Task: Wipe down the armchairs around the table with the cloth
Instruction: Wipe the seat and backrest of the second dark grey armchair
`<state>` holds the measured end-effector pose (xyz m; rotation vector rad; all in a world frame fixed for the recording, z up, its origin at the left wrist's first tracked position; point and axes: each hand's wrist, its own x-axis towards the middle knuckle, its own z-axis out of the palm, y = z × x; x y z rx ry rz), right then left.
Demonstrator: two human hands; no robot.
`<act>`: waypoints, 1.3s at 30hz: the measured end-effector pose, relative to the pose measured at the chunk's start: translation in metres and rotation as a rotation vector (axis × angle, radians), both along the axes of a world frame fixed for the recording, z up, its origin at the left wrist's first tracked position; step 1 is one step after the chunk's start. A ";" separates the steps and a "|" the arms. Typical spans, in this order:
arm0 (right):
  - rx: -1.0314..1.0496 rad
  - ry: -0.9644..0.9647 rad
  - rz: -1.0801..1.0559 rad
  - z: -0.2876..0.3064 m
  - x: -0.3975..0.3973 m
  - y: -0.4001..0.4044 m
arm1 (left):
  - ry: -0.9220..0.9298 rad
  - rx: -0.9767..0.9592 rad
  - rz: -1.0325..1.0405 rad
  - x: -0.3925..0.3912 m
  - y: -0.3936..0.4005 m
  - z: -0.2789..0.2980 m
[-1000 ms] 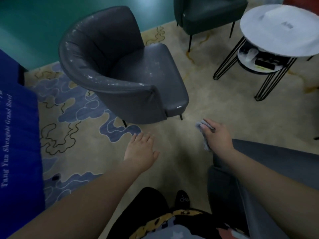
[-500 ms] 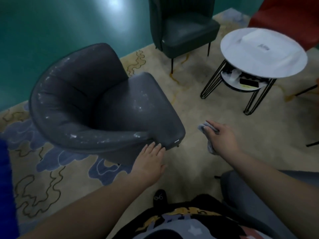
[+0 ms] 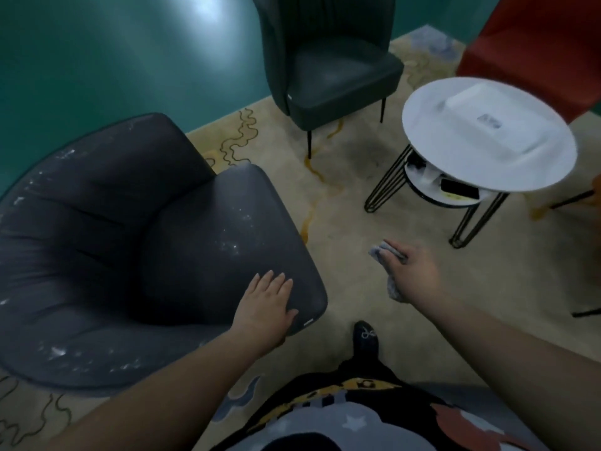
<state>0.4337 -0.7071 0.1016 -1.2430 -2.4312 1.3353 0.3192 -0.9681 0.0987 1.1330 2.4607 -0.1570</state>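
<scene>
A dark grey armchair (image 3: 136,255) with white dusty specks on its back and seat fills the left of the head view. My left hand (image 3: 265,305) lies flat on the front corner of its seat, fingers spread. To the right, above the carpet, my right hand (image 3: 413,271) is closed around a crumpled grey cloth (image 3: 379,252), which sticks out past the fingers and below the palm. A dark green armchair (image 3: 328,63) stands at the back. A red armchair (image 3: 536,50) is at the top right.
A round white table (image 3: 455,170) on black wire legs stands at the right, with a white box on top and small items on its lower shelf. A teal wall runs behind the chairs. My foot (image 3: 366,336) is on the patterned carpet between my arms.
The view swung right and closer to the grey armchair. My left hand moved from above the carpet onto the seat's front corner. My right hand kept hold of the cloth.
</scene>
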 end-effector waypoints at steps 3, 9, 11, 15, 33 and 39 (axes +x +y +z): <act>0.054 -0.016 0.097 0.001 -0.033 0.057 | -0.007 -0.042 0.122 -0.025 0.040 -0.005; 0.063 -0.013 0.300 0.026 -0.092 0.149 | -0.008 -0.065 0.390 -0.067 0.104 0.002; 0.108 -0.045 0.383 0.031 -0.111 0.167 | -0.027 -0.063 0.444 -0.078 0.121 0.006; 0.068 -0.084 0.421 0.022 -0.147 0.183 | -0.061 -0.116 0.496 -0.092 0.134 0.005; 0.193 -0.036 0.733 0.022 -0.400 0.227 | -0.291 -0.087 1.007 -0.250 0.144 -0.025; 0.147 -0.071 0.948 0.009 -0.461 0.165 | -0.179 -0.101 0.986 -0.258 0.136 -0.024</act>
